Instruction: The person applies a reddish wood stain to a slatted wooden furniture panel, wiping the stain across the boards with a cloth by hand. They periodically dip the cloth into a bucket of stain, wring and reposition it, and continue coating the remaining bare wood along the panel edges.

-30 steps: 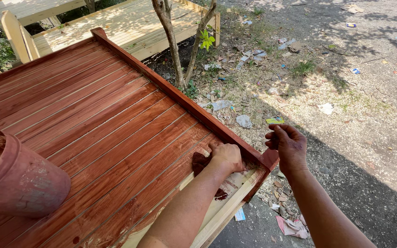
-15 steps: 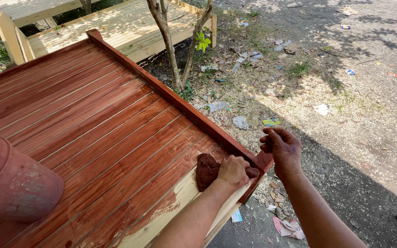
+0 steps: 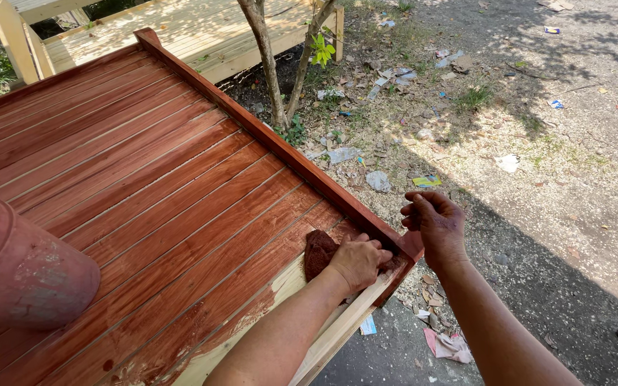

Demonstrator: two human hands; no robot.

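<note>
My left hand [image 3: 357, 261] presses a dark, stain-soaked brown rag [image 3: 318, 251] flat against the slatted wooden panel [image 3: 144, 186], fingers curled closed over the rag's right edge, hard by the panel's near right corner. The rag lies under and just left of my knuckles, spread toward the middle of the boards. The slats run lengthwise away from me toward the far left, and the red-brown raised side rail [image 3: 273, 143] runs the same way, touching the rag's far side. One pale, bare strip of wood [image 3: 287, 286] lies just nearer me than the rag, between it and the panel's front edge.

My right hand [image 3: 434, 225] hangs off the panel beyond the corner, over the ground, empty, fingers loosely bent and holding nothing. The left hand is plainly the nearer one to the rag.

A stained reddish plastic pot [image 3: 23, 268] sits on the boards well apart, at my left.

On the dirt past the rail lie scraps: a small yellow-and-green flat wrapper [image 3: 427, 181], a crumpled pink wrapper [image 3: 450, 346] near my right forearm, and a little blue-and-white packet [image 3: 368, 326] under the corner.
</note>
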